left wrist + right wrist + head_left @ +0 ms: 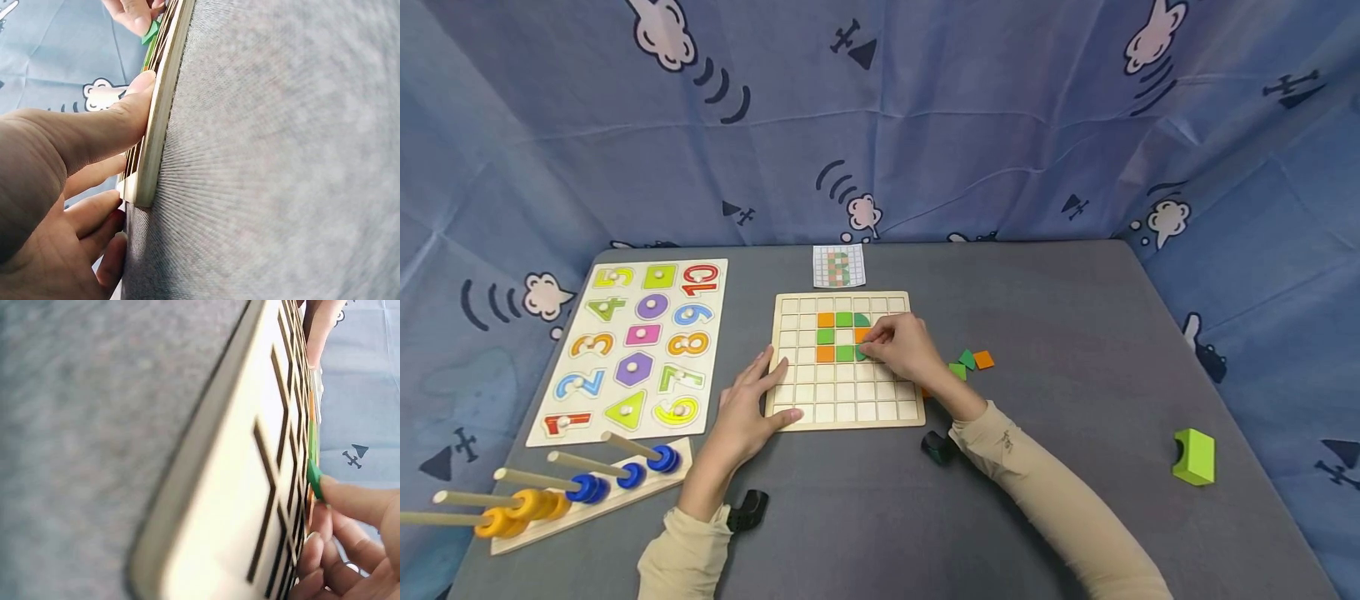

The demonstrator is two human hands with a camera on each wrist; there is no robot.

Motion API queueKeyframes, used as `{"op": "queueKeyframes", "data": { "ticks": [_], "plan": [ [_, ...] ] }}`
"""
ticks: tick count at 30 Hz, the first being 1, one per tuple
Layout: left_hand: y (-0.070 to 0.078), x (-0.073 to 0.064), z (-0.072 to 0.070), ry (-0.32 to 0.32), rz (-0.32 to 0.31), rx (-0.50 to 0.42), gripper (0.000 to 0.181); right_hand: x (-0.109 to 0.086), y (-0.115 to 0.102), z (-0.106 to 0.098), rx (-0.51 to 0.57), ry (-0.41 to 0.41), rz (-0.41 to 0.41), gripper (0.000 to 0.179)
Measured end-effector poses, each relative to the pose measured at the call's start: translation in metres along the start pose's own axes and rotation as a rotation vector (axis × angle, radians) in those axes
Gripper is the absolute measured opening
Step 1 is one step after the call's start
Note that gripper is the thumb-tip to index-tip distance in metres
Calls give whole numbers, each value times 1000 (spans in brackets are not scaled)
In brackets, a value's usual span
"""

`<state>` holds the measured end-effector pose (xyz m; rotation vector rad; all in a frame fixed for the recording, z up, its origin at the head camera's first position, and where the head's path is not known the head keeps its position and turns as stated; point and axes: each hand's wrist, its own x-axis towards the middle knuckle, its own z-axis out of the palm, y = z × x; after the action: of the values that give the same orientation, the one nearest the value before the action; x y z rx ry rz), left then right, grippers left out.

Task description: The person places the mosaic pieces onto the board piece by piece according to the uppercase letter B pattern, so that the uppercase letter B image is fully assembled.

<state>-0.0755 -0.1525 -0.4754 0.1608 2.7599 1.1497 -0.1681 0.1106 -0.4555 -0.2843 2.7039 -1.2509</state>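
Observation:
A wooden grid board lies on the grey table, with several orange and green tiles seated around an uncovered cell. My left hand rests on its left side and near corner, fingers spread; in the left wrist view the thumb lies along the board's edge. Over the lower right of the tile pattern, my right hand pinches a green tile between thumb and forefinger. That tile stands tilted, its lower edge right at the grid, and the fingers partly cover it in the head view.
Behind the board lies a printed pattern card. Loose tiles, including an orange square, lie to its right. On the left are a number-and-shape puzzle and a peg rack with rings. A green block stands far right.

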Motion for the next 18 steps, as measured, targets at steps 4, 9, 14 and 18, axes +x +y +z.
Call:
{"op": "queueKeyframes", "data": {
  "ticks": [4, 9, 14, 18],
  "plan": [
    [1, 0, -1, -8, -4, 1, 84, 1, -3, 1, -3, 4, 27, 8],
    [1, 0, -1, -10, -5, -2, 84, 0, -5, 2, -2, 8, 43, 8],
    [1, -1, -1, -9, -1, -3, 84, -1, -5, 2, -6, 18, 34, 10],
    [2, -1, -2, -10, -3, 1, 84, -2, -5, 3, -11, 28, 40, 12]
  ]
}}
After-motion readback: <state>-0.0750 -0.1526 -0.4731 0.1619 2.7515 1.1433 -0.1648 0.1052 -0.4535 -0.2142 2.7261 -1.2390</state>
